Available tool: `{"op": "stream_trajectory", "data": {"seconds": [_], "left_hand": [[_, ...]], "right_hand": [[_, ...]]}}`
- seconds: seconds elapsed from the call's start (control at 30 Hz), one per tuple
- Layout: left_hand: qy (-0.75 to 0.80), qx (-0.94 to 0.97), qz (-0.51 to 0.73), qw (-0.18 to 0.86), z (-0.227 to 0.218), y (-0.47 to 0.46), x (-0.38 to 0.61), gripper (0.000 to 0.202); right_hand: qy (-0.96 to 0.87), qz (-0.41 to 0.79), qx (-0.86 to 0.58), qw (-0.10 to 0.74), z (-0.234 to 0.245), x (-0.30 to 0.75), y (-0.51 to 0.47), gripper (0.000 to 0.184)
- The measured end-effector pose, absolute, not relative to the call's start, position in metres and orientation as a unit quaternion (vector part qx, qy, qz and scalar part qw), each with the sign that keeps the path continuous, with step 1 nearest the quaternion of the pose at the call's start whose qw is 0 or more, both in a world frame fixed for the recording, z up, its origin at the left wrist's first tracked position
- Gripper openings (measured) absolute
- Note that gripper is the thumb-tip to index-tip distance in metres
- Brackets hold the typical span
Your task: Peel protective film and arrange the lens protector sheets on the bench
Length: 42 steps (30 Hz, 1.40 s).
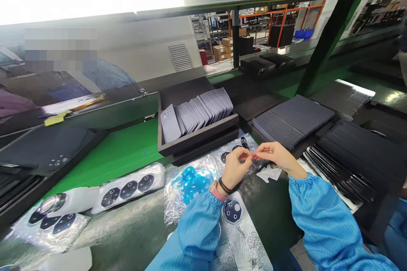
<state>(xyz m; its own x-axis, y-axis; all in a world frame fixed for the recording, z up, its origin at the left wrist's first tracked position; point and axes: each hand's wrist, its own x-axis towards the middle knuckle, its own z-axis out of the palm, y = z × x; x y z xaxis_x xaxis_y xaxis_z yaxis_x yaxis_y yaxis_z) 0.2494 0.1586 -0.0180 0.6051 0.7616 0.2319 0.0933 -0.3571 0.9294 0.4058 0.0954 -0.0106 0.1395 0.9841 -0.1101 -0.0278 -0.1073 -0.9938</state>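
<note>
My left hand (234, 167), with a bracelet and a pink band at the wrist, is closed in a pinch of thumb and fingers. Its fingertips meet those of my right hand (276, 155), which also pinches. Whatever lies between them is too small or hidden to make out. Just behind the hands is a clear plastic sheet (216, 150) carrying dark round pieces. A crumpled white scrap (269, 173) lies below my right hand. Blue translucent film discs (193, 183) are heaped left of my left wrist. Below that wrist, a silvery strip (246, 233) bears a dark octagonal piece (232, 211).
A black tray (197, 132) holds upright grey panels (203, 110). Stacked dark panels (295, 116) and another dark stack (352, 156) stand to the right. Bagged strips with dark round pieces (129, 189) lie left, beside a green belt (111, 152). A person's sleeve (108, 75) shows across the line.
</note>
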Motion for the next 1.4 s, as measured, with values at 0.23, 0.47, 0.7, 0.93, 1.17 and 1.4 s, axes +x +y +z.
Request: {"op": "stream_trajectory", "data": {"seconds": [0.23, 0.47, 0.7, 0.93, 1.17, 1.4], "left_hand": [[0.275, 0.76, 0.345, 0.478, -0.02, 0.162, 0.245, 0.01], [0.252, 0.788, 0.353, 0.437, -0.022, 0.169, 0.241, 0.013], [0.249, 0.814, 0.366, 0.377, -0.028, 0.167, 0.242, 0.014], [0.245, 0.828, 0.362, 0.35, -0.031, 0.168, 0.24, 0.013], [0.251, 0.832, 0.363, 0.337, -0.036, 0.169, 0.242, 0.014], [0.244, 0.835, 0.351, 0.346, -0.032, 0.17, 0.24, 0.016]], "right_hand": [[-0.452, 0.451, -0.581, 0.504, -0.013, 0.399, 0.098, 0.033], [-0.476, 0.414, -0.604, 0.487, -0.02, 0.396, 0.103, 0.025], [-0.496, 0.404, -0.608, 0.471, -0.022, 0.395, 0.107, 0.012], [-0.501, 0.388, -0.617, 0.467, -0.025, 0.392, 0.109, 0.009], [-0.51, 0.377, -0.622, 0.46, -0.027, 0.391, 0.109, 0.005], [-0.521, 0.367, -0.62, 0.457, -0.031, 0.393, 0.111, 0.009]]}}
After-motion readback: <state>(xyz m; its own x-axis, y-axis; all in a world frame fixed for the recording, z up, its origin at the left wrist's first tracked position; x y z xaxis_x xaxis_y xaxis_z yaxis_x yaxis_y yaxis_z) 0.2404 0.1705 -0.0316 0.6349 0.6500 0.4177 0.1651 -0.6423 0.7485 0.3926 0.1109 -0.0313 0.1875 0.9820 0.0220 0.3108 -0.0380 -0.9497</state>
